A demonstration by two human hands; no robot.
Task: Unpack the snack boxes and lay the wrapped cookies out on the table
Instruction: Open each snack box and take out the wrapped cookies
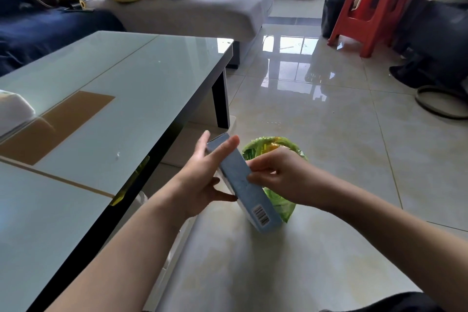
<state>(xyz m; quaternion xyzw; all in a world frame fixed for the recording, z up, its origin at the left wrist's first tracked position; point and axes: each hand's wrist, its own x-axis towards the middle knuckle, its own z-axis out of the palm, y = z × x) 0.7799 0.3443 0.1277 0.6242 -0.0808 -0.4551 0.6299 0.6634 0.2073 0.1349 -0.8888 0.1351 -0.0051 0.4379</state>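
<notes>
The blue snack box [244, 182] is held in the air off the right edge of the glass table [106, 99], tilted, its barcode end nearest the person and its far end pointing away. The left hand [202, 180] cradles it from the table side, fingers spread straight along its face; the right hand [276, 175] pinches its upper edge with curled fingers. Just beyond the box, further from the table, a green-lined bin [278, 154] sits on the floor. The box looks unopened, so I judge opening comes next: bring it over the table first, so loose cookies land on glass, not in the bin.
</notes>
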